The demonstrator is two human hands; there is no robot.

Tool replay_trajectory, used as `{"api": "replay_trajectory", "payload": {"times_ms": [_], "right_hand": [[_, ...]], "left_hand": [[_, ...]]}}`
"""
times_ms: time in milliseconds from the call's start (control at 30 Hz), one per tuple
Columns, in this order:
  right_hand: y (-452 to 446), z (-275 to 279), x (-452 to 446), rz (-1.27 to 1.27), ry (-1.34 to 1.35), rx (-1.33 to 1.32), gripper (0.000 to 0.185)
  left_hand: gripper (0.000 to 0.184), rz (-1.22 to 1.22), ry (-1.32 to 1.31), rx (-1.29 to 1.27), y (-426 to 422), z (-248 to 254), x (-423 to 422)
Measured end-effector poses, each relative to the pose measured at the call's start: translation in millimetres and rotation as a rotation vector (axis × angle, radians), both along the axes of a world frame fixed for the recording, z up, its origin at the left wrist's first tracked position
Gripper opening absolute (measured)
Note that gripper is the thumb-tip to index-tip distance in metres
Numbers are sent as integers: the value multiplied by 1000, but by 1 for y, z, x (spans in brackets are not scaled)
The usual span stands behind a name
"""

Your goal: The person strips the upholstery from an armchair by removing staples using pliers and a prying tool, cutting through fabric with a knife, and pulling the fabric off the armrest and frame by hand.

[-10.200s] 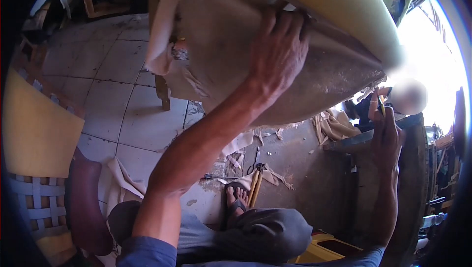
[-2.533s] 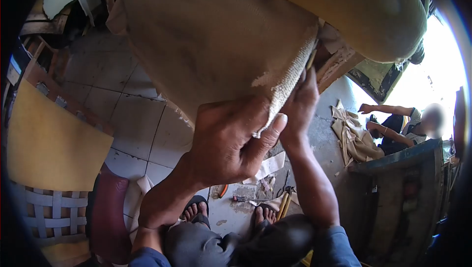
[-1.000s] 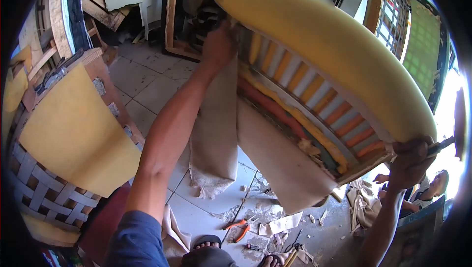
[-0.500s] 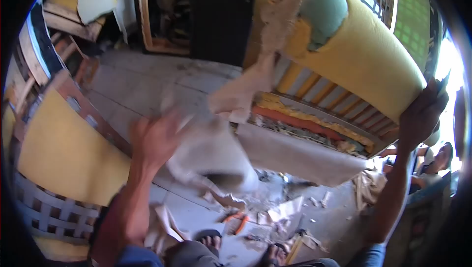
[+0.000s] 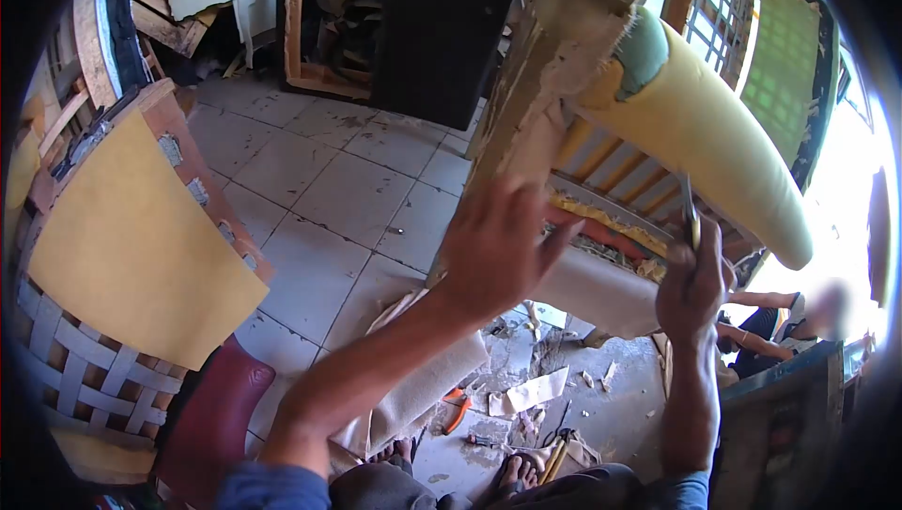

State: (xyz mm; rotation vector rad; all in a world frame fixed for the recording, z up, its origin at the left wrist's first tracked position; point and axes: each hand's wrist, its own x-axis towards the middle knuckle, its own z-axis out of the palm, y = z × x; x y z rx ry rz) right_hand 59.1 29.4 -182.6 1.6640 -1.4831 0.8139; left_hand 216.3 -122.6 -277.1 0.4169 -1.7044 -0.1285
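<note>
My left hand (image 5: 493,242), slightly blurred with its fingers apart, is in front of the wooden end of a chair frame (image 5: 554,64). My right hand (image 5: 693,285) is closed round a small bladed tool (image 5: 692,214), its tip pointing up before the frame's slats. Yellow foam (image 5: 723,125), with a green patch at one end, pads the top of the frame. Beige fabric (image 5: 601,294) hangs along its lower edge. Another beige piece (image 5: 427,393) lies on the floor below my left forearm.
Orange-handled pliers (image 5: 458,413), scraps and long-handled pincers (image 5: 556,454) lie on the floor near my feet. A foam-covered panel with webbing (image 5: 141,238) and a maroon pad (image 5: 214,416) are at left. A co-worker (image 5: 775,332) sits at right, behind a wooden piece (image 5: 785,397).
The frame has turned, bringing its wooden end towards me. The loose beige fabric has gone down to the floor. My left hand has moved right to the frame; my right hand has come inward with the tool.
</note>
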Motion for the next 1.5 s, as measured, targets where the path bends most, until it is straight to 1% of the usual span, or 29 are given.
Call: {"api": "replay_trajectory", "payload": {"times_ms": [67, 100, 133, 167, 200, 233, 300, 333, 400, 433, 500, 533, 567, 667, 733, 800, 833, 900, 1000, 1067, 1100, 1167, 1200, 1233, 1300, 1367, 1400, 1467, 1500], "right_hand": [[-5, -2, 8, -174, -506, 109, 18], [-4, -4, 4, -175, -507, 110, 18], [-5, -7, -3, -161, -445, 188, 15], [-7, -11, -11, -146, -380, 262, 12], [-11, -17, -14, -93, -306, 246, 8], [-14, -21, -17, -62, -317, 281, 9], [-22, -31, -22, -29, -337, 309, 10], [-29, -36, -25, -60, -335, 308, 11], [-40, -41, -25, -83, -336, 307, 13], [-44, -43, -23, -85, -375, 295, 13], [-48, -45, -21, -91, -411, 281, 13], [-49, -46, -22, -54, -409, 289, 19], [-50, -47, -23, -18, -410, 292, 24], [-51, -43, -25, -36, -443, 335, 25], [-54, -41, -24, -44, -416, 351, 20], [-61, -36, -25, -50, -383, 354, 16], [-66, -35, -26, -34, -363, 366, 19], [-76, -31, -24, -18, -354, 385, 22], [-95, -17, -20, -31, -282, 357, 24], [-107, -11, -22, -114, -183, 383, 29], [-113, -11, -27, -115, -188, 376, 29], [-124, -16, -35, 77, 17, 166, 35], [-130, -20, -34, 76, 18, 163, 35], [-136, -24, -30, 82, -69, 195, 36], [-131, -23, -28, 83, -170, 228, 37], [-116, -11, -19, 106, -471, 513, 37], [-121, -13, -20, 114, -469, 514, 37], [-131, -18, -20, 188, -271, 330, 39], [-127, -19, -20, 187, -279, 332, 39]], "left_hand": [[33, 138, 28, -188, -20, 27, -47], [34, 234, 1, -260, -32, 32, -60], [34, 237, 3, -261, -47, 31, -64], [34, 294, -15, -191, -63, 29, -61], [35, 347, -32, -126, -76, 25, -59], [35, 344, -29, -141, -82, 24, -48], [38, 129, -15, -40, -88, 20, -26], [38, 133, -20, -40, -90, 20, -27], [35, 276, 126, -237, -97, 25, -29], [35, 276, 121, -243, -95, 26, -29], [39, 329, -128, -532, -86, 27, -34], [39, 329, -125, -530, -84, 29, -37], [35, 350, -88, -485, -82, 33, -40], [27, 405, -72, -421, -86, 39, -46], [24, 444, -89, -381, -88, 41, -42], [26, 263, -89, -275, -90, 51, -32], [26, 260, -88, -281, -87, 56, -30], [22, 222, -159, -103, -75, 62, -22], [16, 224, -269, -46, -65, 71, -14], [15, 214, -270, 15, -58, 75, -14], [15, 205, -273, 83, -55, 76, -14], [10, 170, -246, 47, -53, 75, -16], [9, 140, -205, 23, -53, 75, -18], [9, 138, -202, 23, -52, 76, -19], [15, 104, -169, 105, -48, 78, -18], [14, 108, -201, 103, -48, 76, -17], [14, 120, -205, 110, -48, 76, -17], [14, 131, -161, 117, -44, 74, -21], [14, 137, -126, 122, -41, 73, -24]]}}
